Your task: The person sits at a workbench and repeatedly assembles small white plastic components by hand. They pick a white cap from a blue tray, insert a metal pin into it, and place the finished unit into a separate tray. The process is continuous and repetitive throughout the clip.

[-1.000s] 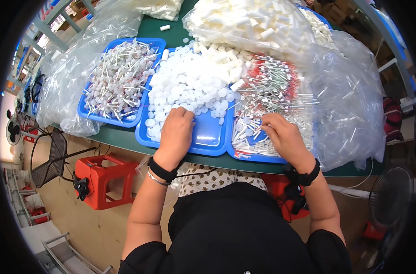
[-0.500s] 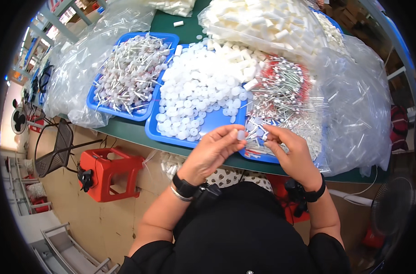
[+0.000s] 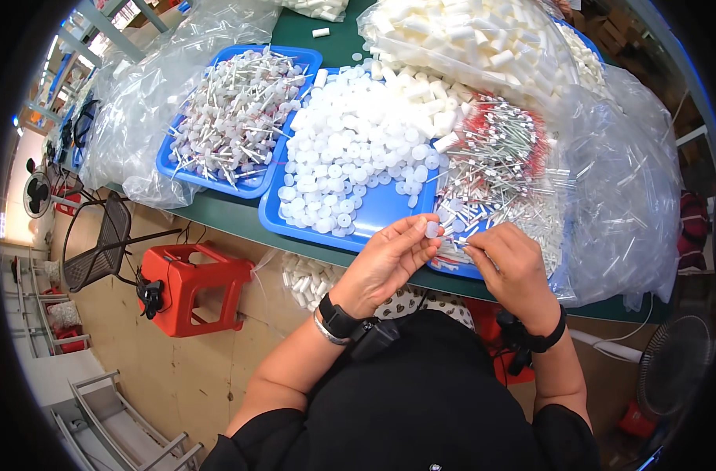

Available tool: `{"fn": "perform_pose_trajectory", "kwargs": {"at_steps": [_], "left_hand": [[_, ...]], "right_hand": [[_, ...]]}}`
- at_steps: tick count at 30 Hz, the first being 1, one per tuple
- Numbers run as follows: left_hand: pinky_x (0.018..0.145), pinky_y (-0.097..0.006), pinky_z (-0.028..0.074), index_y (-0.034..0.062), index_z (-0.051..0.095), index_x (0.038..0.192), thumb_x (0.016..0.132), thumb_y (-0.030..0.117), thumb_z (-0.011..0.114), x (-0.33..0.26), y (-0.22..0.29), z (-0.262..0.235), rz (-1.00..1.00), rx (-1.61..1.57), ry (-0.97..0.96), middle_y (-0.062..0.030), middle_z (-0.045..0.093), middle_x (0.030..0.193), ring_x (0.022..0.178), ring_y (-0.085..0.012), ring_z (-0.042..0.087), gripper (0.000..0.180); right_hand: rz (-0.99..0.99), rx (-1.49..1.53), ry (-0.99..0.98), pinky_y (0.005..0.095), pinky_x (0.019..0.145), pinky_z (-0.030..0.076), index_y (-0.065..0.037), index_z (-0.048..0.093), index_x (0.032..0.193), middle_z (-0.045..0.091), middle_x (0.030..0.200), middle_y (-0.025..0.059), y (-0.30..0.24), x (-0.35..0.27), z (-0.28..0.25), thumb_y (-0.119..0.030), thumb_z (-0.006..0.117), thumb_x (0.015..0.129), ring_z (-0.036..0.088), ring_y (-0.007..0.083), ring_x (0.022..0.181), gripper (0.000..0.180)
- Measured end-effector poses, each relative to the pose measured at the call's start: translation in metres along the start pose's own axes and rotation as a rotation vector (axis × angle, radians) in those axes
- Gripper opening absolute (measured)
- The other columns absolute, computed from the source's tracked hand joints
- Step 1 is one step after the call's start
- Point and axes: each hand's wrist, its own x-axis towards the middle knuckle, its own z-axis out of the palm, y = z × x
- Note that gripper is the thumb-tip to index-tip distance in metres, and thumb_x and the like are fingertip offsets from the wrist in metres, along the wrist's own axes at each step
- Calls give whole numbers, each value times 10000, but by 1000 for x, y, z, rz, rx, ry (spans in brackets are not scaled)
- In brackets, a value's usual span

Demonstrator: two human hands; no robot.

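Between the thumb and fingers of my left hand (image 3: 385,263) is a small translucent white plastic disc (image 3: 432,229). Close beside it, my right hand (image 3: 515,271) is closed in a pinch, with a small white tip (image 3: 462,242) showing at the fingertips; the rest of that piece is hidden. Both hands are over the front edge of the trays. Behind my left hand is a blue tray (image 3: 381,210) heaped with similar discs (image 3: 334,177). Beyond my right hand lie many thin metal pins (image 3: 503,145), some with red parts, and short clear-white sticks (image 3: 538,224).
A blue tray (image 3: 169,166) at left holds discs fitted with stems (image 3: 236,114). White foam-like cylinders (image 3: 468,35) fill a bag at the back. Clear plastic bags (image 3: 625,180) flank the trays. A red stool (image 3: 193,286) and fan (image 3: 676,353) stand on the floor.
The view has shifted slightly. My right hand has turned, its fingers more curled together in a pinch. The left hand still holds the disc close to it.
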Motion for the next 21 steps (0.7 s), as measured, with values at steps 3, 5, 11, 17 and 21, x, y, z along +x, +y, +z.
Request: {"fn": "perform_pose_trajectory", "kwargs": {"at_steps": [3,5,11,17,21], "left_hand": [[834,-224,547,-8,570,1207,983,176,595,-1,0,2,9,10,15,-90,642,1080,917,-122,639,291],[834,-227,548,-7,573,1205,981,176,598,-2,0,3,13,23,21,-90,643,1080,920,-122,641,291],[841,-236,547,-12,589,1193,974,163,608,-4,-1,7,60,153,50,-89,646,1077,924,-122,642,281],[853,-236,544,-36,581,1216,965,153,622,-2,-9,6,47,123,37,-91,650,1078,928,-120,641,316],[863,-241,532,-33,593,1213,964,177,629,-3,-9,7,36,102,70,-88,649,1076,929,-120,633,327]], "right_hand": [[4,-14,-5,374,592,473,-29,636,869,566,750,88,0,0,0,-13,713,783,577,264,678,116],[15,-31,-3,375,589,470,-28,634,865,556,743,88,-1,0,0,-12,711,784,572,264,671,113],[-3,-40,25,380,585,469,-33,632,864,558,746,84,-2,0,0,-10,708,787,571,261,668,110],[-42,-49,50,372,569,459,-29,629,876,575,726,82,-4,-1,5,-7,709,789,573,257,648,120],[-107,-112,61,350,554,443,-29,634,880,616,764,81,-3,0,0,-1,710,755,571,240,640,149]]}}
